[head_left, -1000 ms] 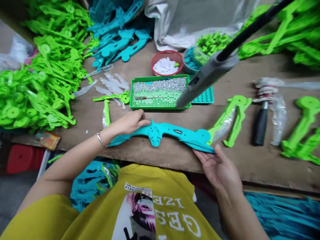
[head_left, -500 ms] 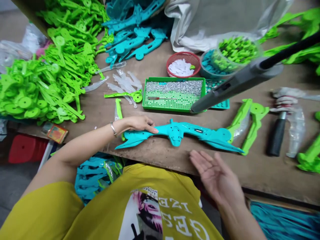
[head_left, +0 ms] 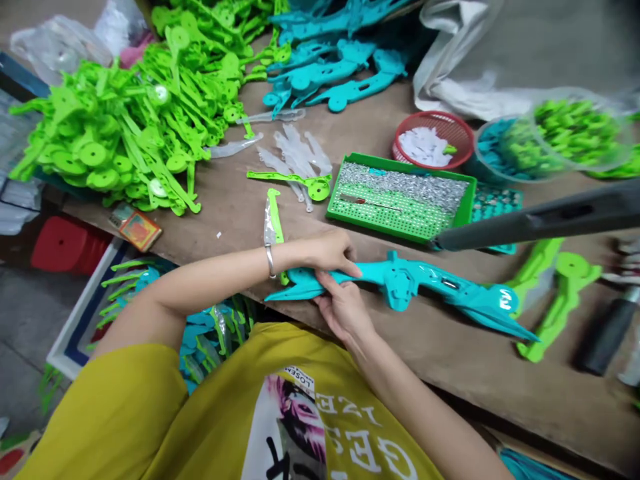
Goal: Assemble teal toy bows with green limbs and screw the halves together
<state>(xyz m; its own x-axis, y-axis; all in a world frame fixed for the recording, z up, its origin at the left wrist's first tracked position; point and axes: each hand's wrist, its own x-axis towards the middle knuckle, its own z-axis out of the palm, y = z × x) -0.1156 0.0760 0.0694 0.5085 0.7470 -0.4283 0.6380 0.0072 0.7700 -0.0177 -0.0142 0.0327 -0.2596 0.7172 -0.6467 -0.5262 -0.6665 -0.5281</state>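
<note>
A long teal plastic bow-shaped part [head_left: 401, 285] lies across the table's front, with a rounded block at its middle. My left hand [head_left: 333, 252] reaches over its left half from behind, fingers curled onto the edge. From the front, my right hand [head_left: 345, 308] grips the same left half, thumb on top and the other fingers partly hidden underneath. Behind the part's left end is a slim green plastic piece [head_left: 275, 217] with a clear blade-like strip. At its right end lie more green plastic arms [head_left: 565, 293].
Green plastic arms [head_left: 120, 133] are heaped at the left, and teal parts [head_left: 345, 67] lie behind. A green tray [head_left: 400, 230] of small metal pieces stands beyond the part, near a red basket [head_left: 467, 127]. A grey-black tool [head_left: 530, 220] hangs in from the right.
My right hand has moved left from the table's front edge, where it was open, and now grips the teal part's left half. The view has swung left.
</note>
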